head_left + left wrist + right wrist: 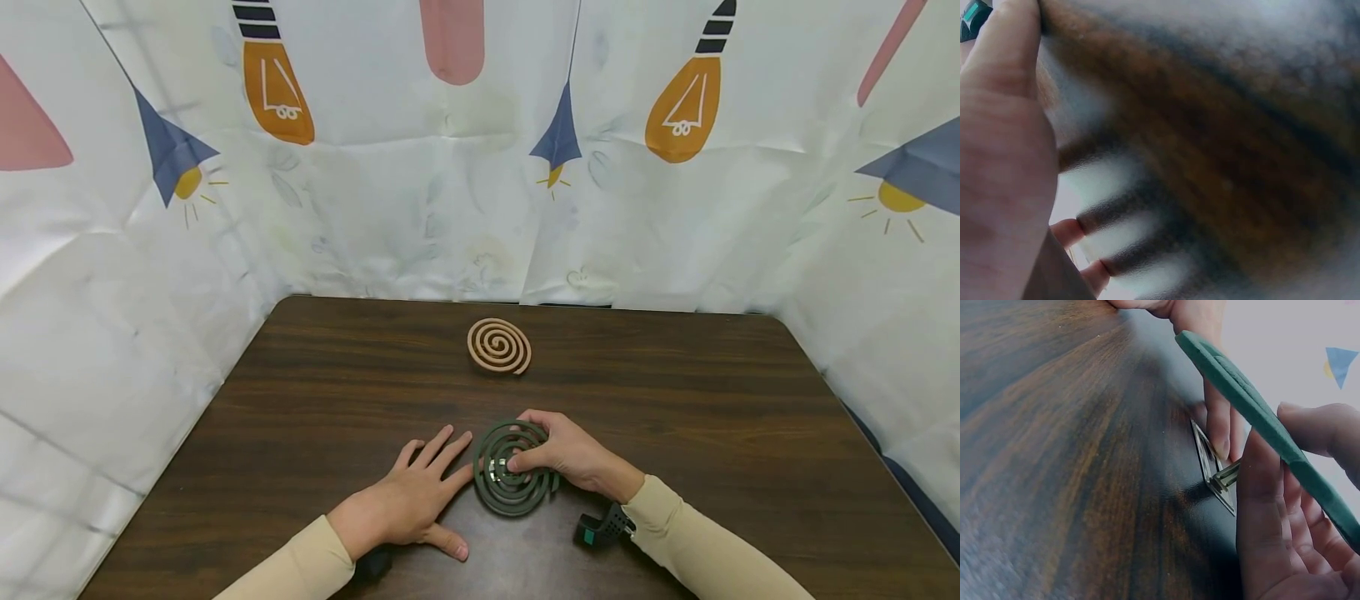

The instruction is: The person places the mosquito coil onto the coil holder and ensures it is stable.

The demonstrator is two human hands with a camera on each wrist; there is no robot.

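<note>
A green mosquito coil [510,508] is in my right hand [576,454], with the thumb on its upper face and the fingers underneath. In the right wrist view the coil [1254,412] is tilted above the table. Under it a thin metal stand [1225,477] rises from a flat metal base; whether its tip meets the coil is hidden by my fingers. My left hand [412,500] lies spread on the table, palm down, to the left of the coil. One of its fingertips reaches the stand's base in the right wrist view.
A tan mosquito coil [498,344] lies farther back on the dark wooden table [345,375]. White patterned sheets [450,208] hang behind and at both sides. A black wrist device [600,529] sits under my right wrist.
</note>
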